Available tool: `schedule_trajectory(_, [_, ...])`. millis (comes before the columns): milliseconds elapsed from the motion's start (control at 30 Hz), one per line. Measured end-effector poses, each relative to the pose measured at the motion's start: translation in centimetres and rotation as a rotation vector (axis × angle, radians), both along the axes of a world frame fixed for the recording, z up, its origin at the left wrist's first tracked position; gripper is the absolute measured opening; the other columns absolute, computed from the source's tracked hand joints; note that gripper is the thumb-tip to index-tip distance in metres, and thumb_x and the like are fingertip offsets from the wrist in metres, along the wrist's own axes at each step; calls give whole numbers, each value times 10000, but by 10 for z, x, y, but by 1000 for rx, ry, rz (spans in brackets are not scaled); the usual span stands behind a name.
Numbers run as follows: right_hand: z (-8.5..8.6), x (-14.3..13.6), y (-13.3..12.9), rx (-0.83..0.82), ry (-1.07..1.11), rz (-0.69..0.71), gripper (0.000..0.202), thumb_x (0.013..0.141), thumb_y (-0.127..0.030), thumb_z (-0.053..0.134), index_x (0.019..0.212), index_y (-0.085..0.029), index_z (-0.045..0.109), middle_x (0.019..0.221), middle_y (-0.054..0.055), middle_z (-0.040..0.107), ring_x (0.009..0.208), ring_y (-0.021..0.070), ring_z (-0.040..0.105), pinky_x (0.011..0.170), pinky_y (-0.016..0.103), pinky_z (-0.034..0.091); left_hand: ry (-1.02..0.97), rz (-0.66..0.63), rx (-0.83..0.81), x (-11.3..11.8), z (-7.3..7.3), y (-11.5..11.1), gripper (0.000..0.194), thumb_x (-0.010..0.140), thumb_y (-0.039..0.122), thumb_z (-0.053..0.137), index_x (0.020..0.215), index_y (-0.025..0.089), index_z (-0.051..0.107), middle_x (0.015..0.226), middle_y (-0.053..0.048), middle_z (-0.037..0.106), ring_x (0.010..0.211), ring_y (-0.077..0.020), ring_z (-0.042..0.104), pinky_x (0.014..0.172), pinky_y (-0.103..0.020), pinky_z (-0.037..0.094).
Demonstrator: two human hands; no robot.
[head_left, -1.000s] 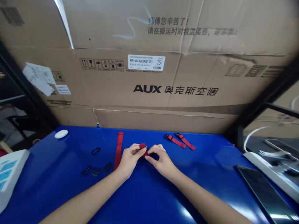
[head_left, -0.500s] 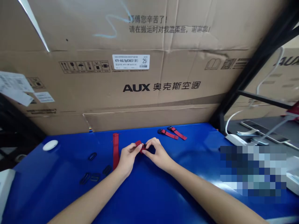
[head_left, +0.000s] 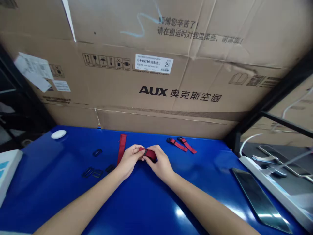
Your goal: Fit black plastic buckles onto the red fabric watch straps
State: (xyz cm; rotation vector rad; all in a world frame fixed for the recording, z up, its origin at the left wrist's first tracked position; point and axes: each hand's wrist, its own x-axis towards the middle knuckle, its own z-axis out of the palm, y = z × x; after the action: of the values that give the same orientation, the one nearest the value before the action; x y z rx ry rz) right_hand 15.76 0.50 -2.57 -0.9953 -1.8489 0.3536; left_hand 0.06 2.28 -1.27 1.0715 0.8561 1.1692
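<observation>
Centre frame: left hand (head_left: pixel 129 162) and right hand (head_left: pixel 161 163), grips clamped on red strap (head_left: pixel 150 154), likely steadying the black buckle (head_left: pixel 146 152).

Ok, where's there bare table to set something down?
Bare table lies between the forearms, and on the right between the short red straps and the phone. It is crowded left of the left hand: black buckles and the long red strap.

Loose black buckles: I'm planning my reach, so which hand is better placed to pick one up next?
Probably the left hand: the black buckles lie on its side, farther from the right hand. Both, however, hold the red strap.
</observation>
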Motion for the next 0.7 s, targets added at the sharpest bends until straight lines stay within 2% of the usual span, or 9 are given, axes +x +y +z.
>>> schedule_trajectory(133, [0, 2, 2, -19, -1, 24, 273, 831, -220, 651, 1100, -225, 606, 984, 57, 644, 909, 194, 624, 812, 327, 508, 85, -28, 26, 0, 1, 0, 348, 708, 291, 761, 1010, 159, 651, 811, -31, 708, 625, -105, 597, 612, -229, 464])
schedule_trajectory(333, [4, 14, 4, -67, -106, -46, 206, 819, -262, 667, 1016, -202, 665, 861, 48, 644, 794, 190, 598, 742, 334, 490, 311, 137, 79, -16, 1, 9, 267, 699, 262, 725, 933, 151, 659, 708, -31, 700, 639, -165, 667, 673, -290, 517])
schedule_trajectory(433, [3, 21, 8, -110, -188, 23, 235, 807, -243, 688, 1039, -209, 671, 902, 55, 659, 870, 210, 592, 804, 368, 491, 589, 59, 170, -26, 0, 11, 134, 746, 228, 644, 861, 164, 673, 653, -20, 672, 611, -170, 651, 631, -289, 502])
schedule_trajectory(533, [-1, 26, 13, -91, -238, 50, 326, 811, -193, 676, 1134, -223, 637, 1104, 78, 656, 1105, 247, 535, 955, 425, 449, 928, -34, 407, -32, 4, 5, 102, 777, 206, 594, 787, 183, 693, 698, -20, 648, 595, -150, 602, 606, -276, 467])
schedule_trajectory(600, [-4, 29, 16, -54, -264, -33, 365, 807, -179, 669, 1166, -210, 610, 1213, 95, 614, 1202, 265, 472, 1022, 457, 401, 1063, -95, 558, -36, 9, -2, 150, 818, 217, 568, 809, 193, 716, 767, -27, 630, 618, -139, 583, 634, -276, 465])
schedule_trajectory(700, [-7, 33, 17, -49, -313, -205, 240, 809, -172, 636, 1048, -181, 619, 1109, 108, 620, 1084, 266, 513, 959, 449, 430, 1128, -200, 708, -40, 16, -11, 227, 893, 250, 517, 965, 215, 730, 912, -49, 620, 788, -164, 618, 807, -314, 492])
